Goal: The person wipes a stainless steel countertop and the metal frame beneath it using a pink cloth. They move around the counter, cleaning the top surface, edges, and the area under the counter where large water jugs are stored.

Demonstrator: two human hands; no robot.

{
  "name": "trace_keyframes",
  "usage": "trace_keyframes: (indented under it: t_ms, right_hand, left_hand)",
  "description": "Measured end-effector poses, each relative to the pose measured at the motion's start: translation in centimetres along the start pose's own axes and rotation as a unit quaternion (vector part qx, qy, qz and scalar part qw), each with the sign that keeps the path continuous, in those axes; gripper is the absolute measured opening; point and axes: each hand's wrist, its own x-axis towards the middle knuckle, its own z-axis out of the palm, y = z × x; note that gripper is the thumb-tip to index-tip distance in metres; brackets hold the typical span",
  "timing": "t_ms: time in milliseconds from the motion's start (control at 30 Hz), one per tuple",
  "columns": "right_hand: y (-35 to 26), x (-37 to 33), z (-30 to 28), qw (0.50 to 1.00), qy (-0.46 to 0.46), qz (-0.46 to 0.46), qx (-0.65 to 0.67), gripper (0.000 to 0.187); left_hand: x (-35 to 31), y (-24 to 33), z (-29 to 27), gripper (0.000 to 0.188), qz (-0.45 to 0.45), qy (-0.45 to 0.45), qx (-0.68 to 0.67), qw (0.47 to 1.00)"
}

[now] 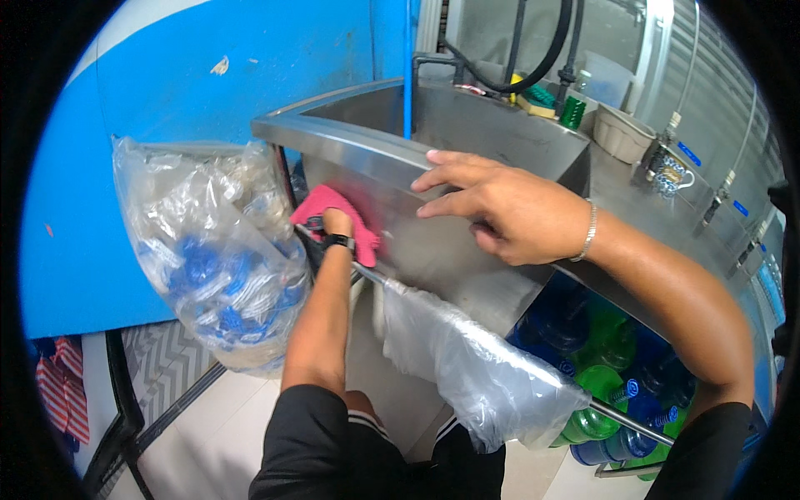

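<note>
A pink cloth (321,202) lies bunched around my left hand (336,223) near the left end of the steel sink's (400,218) front wall. That hand grips the cloth, though most of its fingers are hidden. A dark wristband sits on the left wrist. My right hand (517,208) is held over the sink's front rim, fingers stretched and apart with nothing in them; whether the fingertips touch the rim I cannot tell. Below, a metal rail (635,421) runs across the front, with a clear plastic sheet (467,358) draped over it.
A large clear bag (208,250) of blue-and-white pieces stands at left against the blue wall (208,75). Green and blue jugs (596,392) sit under the counter at right. A sponge (536,106), a beige tub (622,133) and a patterned mug (669,177) stand around the sink.
</note>
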Motion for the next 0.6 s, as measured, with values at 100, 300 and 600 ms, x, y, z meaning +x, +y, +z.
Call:
trace_keyframes:
  t_ms: [100,300,600]
  right_hand:
    - [0.2,0.1,0.1,1.0,0.0,0.006,0.015,0.059]
    - [0.2,0.3,0.1,1.0,-0.015,0.006,0.004,0.057]
    - [-6.5,-1.4,4.6,0.952,0.07,0.071,-0.291,0.024]
  left_hand:
    - [3.9,0.6,-0.8,0.046,-0.029,-0.027,-0.021,0.999]
    - [-2.7,4.0,1.7,0.046,0.026,-0.144,-0.301,0.942]
    - [-19.6,14.5,-3.6,0.037,0.002,-0.326,-0.114,0.938]
